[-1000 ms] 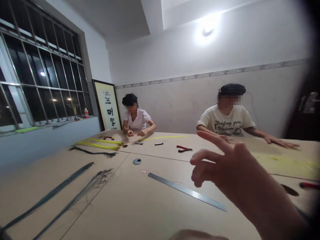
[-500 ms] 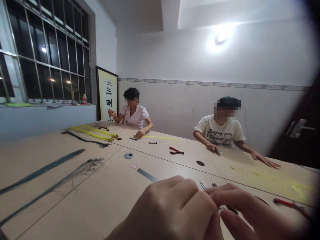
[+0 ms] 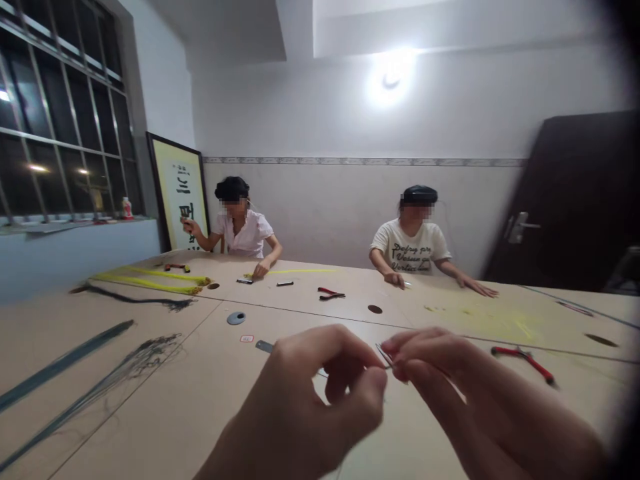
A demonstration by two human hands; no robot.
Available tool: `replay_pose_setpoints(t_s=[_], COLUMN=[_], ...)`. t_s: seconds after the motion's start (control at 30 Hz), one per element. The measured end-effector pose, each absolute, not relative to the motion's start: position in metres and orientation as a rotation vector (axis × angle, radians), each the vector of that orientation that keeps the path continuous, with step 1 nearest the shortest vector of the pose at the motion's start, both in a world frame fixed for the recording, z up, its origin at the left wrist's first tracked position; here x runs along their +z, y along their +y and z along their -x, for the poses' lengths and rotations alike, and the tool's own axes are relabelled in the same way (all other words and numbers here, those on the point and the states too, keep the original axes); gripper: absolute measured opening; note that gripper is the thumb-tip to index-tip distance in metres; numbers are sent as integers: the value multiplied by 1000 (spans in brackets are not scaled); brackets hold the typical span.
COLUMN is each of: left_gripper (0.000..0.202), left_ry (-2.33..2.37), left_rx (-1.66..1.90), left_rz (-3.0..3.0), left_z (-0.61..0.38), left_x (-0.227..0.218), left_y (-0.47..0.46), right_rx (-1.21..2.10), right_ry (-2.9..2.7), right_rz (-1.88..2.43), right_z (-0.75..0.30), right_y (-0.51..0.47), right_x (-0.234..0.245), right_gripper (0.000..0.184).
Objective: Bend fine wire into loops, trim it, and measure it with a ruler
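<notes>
Both hands have risen and parted a little since the earlier frame. On the near left of the tan table point(image 3: 150, 433) lie a teal cord bundle point(image 3: 65, 363) and loose dark threads point(image 3: 145, 353), with the end of a steel ruler point(image 3: 264, 346) just beyond the left hand point(image 3: 310, 393). Above the table, the fingertips of that hand and the right hand point(image 3: 475, 377) press in from either side, apparently pinching a small metal piece point(image 3: 384, 355), though it is too small to identify. Red-handled pliers point(image 3: 523, 363) lie to the near right, well apart from the hands.
</notes>
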State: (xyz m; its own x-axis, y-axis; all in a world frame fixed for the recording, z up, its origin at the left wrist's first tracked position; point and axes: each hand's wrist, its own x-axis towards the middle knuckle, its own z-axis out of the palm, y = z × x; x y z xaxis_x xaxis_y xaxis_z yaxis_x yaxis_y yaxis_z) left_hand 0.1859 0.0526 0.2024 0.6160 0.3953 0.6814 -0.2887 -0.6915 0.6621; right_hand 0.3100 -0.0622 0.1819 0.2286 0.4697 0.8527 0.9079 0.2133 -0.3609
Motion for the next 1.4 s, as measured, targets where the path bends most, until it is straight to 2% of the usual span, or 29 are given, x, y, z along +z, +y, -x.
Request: replay_pose_setpoints(t_s=[0.13, 0.3, 0.5, 0.67, 0.77, 0.83, 1.0, 1.4], left_gripper=[12, 10, 15, 20, 18, 17, 18, 16], left_ry=[81, 27, 123, -35, -9, 24, 82, 100], left_rx=[801, 711, 1089, 1525, 1670, 1689, 1702, 1626], left_rz=[-1862, -1710, -1895, -1994, -2089, -2153, -2214, -2384], left_z=[-191, -195, -196, -197, -195, -195, -194, -194], left_x=[204, 202, 196, 187, 185, 186, 190, 192], left_y=[61, 62, 48, 40, 40, 41, 45, 47], right_rx=[-539, -506, -691, -612, -556, -549, -510, -480], right_ry=[-1443, -1427, -1480, -1298, -1231, -1254, -1370, -1340], right_rz=[1386, 1341, 1372, 1369, 1352, 1343, 1317, 1289], right_z=[-311, -312, -320, -310, -304, -303, -305, -303], right_y=[-57, -49, -49, -55, -59, -60, -57, -50], right_x=[185, 183, 181, 179, 179, 180, 185, 187], right_gripper=[12, 15, 7, 11, 16, 18, 9, 12])
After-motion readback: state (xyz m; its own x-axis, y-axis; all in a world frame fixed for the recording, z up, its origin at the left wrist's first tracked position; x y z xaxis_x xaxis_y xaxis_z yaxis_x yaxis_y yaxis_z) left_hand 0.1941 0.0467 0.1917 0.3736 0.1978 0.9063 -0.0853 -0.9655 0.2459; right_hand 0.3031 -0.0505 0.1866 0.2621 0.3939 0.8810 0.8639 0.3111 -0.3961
